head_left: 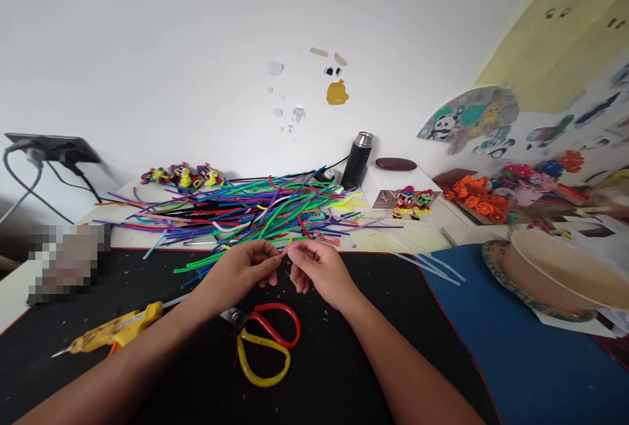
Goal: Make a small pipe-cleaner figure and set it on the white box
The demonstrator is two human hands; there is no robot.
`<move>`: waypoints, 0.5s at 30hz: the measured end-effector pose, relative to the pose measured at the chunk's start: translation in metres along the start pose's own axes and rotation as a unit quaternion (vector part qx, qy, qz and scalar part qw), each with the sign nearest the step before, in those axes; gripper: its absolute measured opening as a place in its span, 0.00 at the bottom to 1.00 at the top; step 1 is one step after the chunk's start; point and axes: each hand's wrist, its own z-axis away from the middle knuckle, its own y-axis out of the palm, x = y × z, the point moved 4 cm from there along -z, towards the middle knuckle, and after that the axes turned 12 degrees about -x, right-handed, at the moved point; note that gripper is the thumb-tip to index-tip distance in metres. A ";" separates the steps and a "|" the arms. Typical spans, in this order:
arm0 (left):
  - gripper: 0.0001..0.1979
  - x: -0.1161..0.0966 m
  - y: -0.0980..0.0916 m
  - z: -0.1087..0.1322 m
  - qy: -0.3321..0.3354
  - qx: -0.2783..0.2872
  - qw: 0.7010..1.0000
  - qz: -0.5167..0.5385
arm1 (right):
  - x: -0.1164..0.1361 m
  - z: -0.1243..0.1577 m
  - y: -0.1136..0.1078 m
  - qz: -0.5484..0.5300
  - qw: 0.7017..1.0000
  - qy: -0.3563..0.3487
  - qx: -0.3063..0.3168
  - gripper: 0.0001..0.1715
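Note:
My left hand [243,271] and my right hand [319,271] meet over the black mat [344,359]. Both pinch a short pink pipe cleaner [289,250] between their fingertips, fingers closed on it. Just behind the hands lies a big heap of coloured pipe cleaners [255,212]. Scissors [265,343] with one red and one yellow handle lie on the mat below my hands. A yellow glue gun [111,331] lies to the left, beside my left forearm.
A black flask [358,160] stands behind the heap. Small pipe-cleaner figures [413,202] and orange flowers [474,199] sit at the right. A round woven tray [540,274] rests on the blue mat [515,359]. Cables [29,176] hang at the left wall.

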 end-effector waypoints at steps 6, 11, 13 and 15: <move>0.21 -0.004 0.006 0.006 0.028 0.030 0.999 -0.025 | -0.002 -0.004 -0.004 -0.045 0.998 0.019 -0.036 0.26; 0.17 0.000 0.001 0.013 0.072 -0.008 0.997 -0.033 | -0.002 -0.001 -0.001 -0.085 0.995 0.049 -0.007 0.25; 0.17 0.003 0.002 0.015 0.074 -0.005 0.997 -0.012 | -0.001 0.001 0.001 -0.102 0.993 0.063 0.008 0.25; 0.19 0.007 0.002 0.016 0.054 0.019 0.998 0.013 | 0.000 0.002 0.002 -0.107 0.991 0.072 0.019 0.24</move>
